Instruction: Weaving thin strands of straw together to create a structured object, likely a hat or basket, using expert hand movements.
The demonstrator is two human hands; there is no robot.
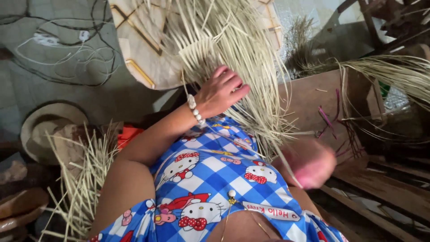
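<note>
Blur hides the right hand (311,163) pinching one straw strand (286,163); left hand (219,92) presses open fingers on woven straw (224,49).

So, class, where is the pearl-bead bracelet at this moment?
In the head view, the bracelet sits just left of centre, around the wrist of the left hand, which rests on the pale straw weaving above the blue checked cloth.

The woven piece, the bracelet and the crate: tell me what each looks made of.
Woven piece: dried straw or palm strips, pale and matte, with loose ends fanning out under the left hand. Bracelet: glossy whitish beads, perhaps pearl or plastic. Crate: bare brown wood, unfinished and dull.
</note>
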